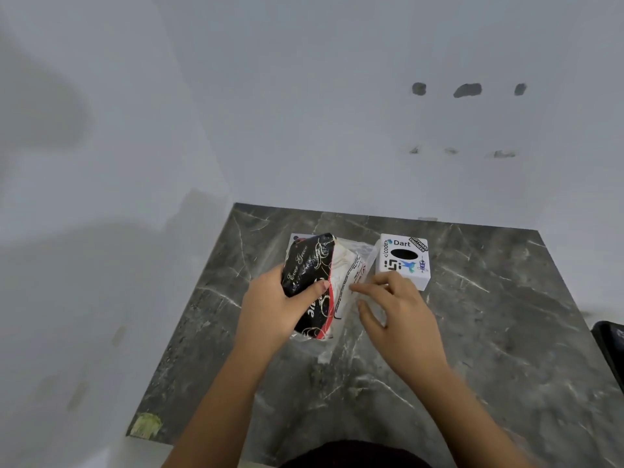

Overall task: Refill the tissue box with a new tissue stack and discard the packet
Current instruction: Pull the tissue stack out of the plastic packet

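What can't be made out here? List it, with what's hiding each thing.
Head view only:
- White object behind the tissue packet: mostly covered by the packet, identity unclear.
- Tissue box interior: the oval slot is just dark, contents unseen.
- Packet's small print: blurred and creased.
- Right hand on the clear plastic: whether it is pinching is unclear.
- Black object: cut off by the right edge.
- Left hand covers part of the packet.
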